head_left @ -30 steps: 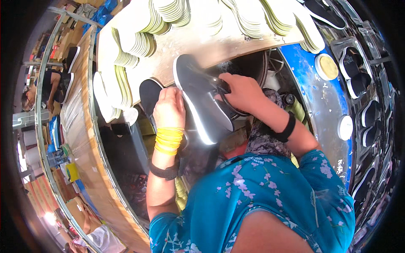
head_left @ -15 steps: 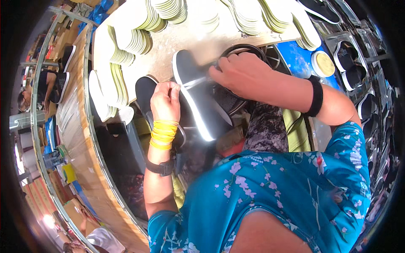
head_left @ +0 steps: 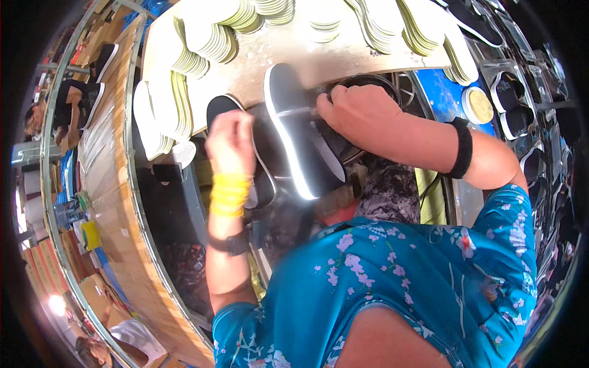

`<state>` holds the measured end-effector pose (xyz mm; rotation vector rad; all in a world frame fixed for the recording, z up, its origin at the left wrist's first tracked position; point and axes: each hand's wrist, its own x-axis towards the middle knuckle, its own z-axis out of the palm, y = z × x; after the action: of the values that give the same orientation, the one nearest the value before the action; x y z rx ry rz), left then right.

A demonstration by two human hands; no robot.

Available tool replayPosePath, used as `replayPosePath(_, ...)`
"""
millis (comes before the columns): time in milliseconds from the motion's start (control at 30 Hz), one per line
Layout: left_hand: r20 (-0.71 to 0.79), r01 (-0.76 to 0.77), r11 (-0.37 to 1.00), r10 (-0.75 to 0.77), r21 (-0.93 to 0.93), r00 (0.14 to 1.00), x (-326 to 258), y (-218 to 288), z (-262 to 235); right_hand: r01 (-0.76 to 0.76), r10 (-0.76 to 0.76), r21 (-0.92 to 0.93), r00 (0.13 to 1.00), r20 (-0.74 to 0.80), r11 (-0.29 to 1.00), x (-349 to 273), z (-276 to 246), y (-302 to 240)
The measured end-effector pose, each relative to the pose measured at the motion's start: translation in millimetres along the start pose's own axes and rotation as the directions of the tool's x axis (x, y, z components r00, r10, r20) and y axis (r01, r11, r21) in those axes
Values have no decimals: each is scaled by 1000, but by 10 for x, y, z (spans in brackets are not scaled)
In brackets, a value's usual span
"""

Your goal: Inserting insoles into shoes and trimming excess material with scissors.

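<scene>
- While the two hands are apart from each other, a black shoe (head_left: 307,144) with a white sole edge lies between them.
- The left hand (head_left: 230,144), blurred, has curled fingers; whether it grips anything, I cannot tell. Yellow bands (head_left: 230,195) circle its wrist.
- The right hand (head_left: 363,110) is bent inward over the shoe's right side, its fingertips at the end of a pale strip (head_left: 296,112) crossing the shoe; whether they pinch it, I cannot tell.
- Partly behind the left hand is a second black shoe (head_left: 222,105).
- Just beyond the right hand sits a dark round vessel (head_left: 370,80).
- Ahead of both hands, a pale surface (head_left: 261,76) carries stacked insoles (head_left: 224,43).
- Right of the right hand, a round tin (head_left: 478,105) rests on blue metal (head_left: 437,98).
- Farther right, more black shoes (head_left: 519,118) are lined up.
- Well left of the left hand, dark shoes (head_left: 92,104) stand by a wooden counter (head_left: 116,190).
</scene>
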<state>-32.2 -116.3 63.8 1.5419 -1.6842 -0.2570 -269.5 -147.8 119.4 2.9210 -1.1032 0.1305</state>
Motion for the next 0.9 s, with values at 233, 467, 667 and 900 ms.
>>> replayPosePath(233,208,169,481,-635,860,744,-765,-213,-1498,-137,182,364,979,-94,921,227,603,-233)
replayPosePath(467,433,408,883,-470,233,769,-433,450,-804,-205,328,645,942,-75,736,280,296,-336)
replayPosePath(667,237,400,874,-465,276,853,-408,-305,27,-403,440,834,870,222,375,213,-27,-430)
replayPosePath(900,-111,454,822,-444,343,889,-1810,-311,-2367,-501,329,821,850,410,272,122,165,-173)
